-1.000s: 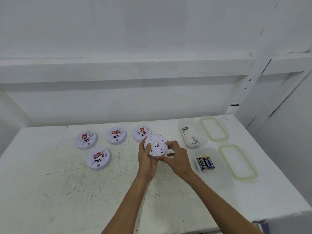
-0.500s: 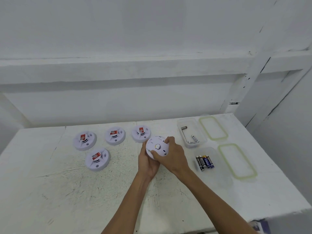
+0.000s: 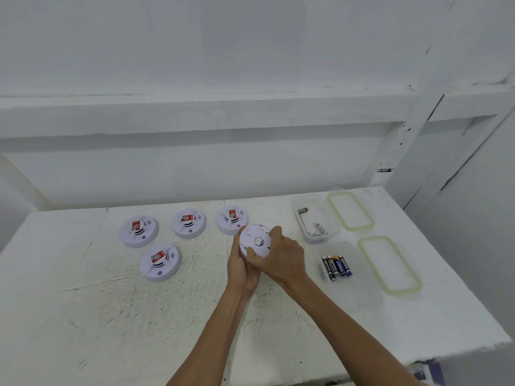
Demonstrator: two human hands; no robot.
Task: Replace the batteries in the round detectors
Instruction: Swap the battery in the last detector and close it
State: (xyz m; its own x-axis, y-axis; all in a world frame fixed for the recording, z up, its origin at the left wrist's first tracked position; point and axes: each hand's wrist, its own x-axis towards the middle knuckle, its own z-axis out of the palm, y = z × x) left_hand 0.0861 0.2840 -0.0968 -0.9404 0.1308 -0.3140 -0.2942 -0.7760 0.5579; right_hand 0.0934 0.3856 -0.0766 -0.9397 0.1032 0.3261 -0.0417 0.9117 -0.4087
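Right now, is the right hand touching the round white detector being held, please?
Touching: the head view shows the right hand gripping the held round white detector.

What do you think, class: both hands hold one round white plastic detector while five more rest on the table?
Wrong: the head view shows four detectors on the table, not five; left hand and right hand hold a fifth detector.

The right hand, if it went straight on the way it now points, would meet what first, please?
The right hand grips the held detector, so that comes first; past it, probably the nearest table detector, though depth is unclear.
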